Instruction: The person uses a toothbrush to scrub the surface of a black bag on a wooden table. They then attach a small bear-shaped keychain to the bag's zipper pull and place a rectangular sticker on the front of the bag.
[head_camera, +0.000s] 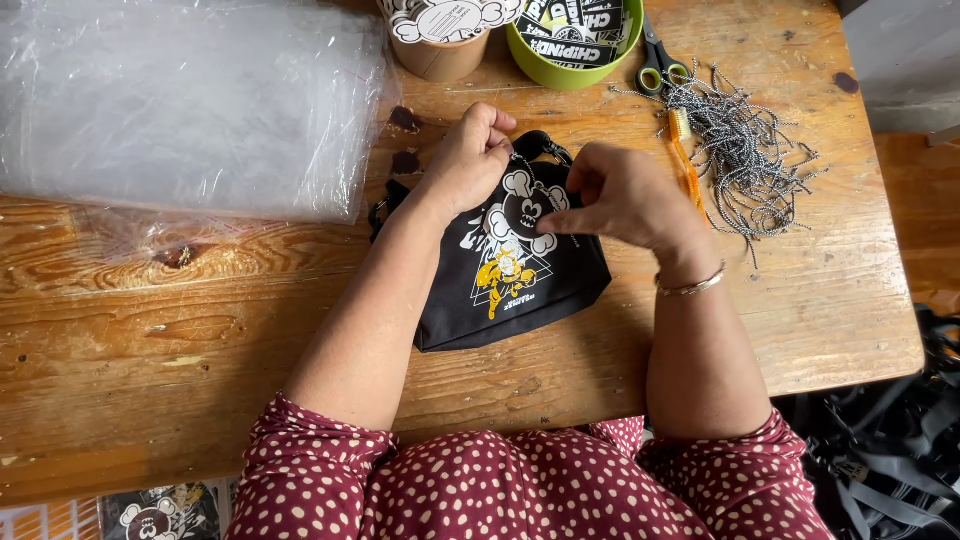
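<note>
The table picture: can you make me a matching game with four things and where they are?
Things:
1. black pouch
2. clear plastic bags
3. scissors
4. black-and-white cords

Places:
A. far left of the wooden table
B. right side, in a loose heap
C. in the middle, under the left hand and right hand
D. at the far edge, beside the green bowl

Pairs: 1-C, 2-A, 3-D, 4-B
</note>
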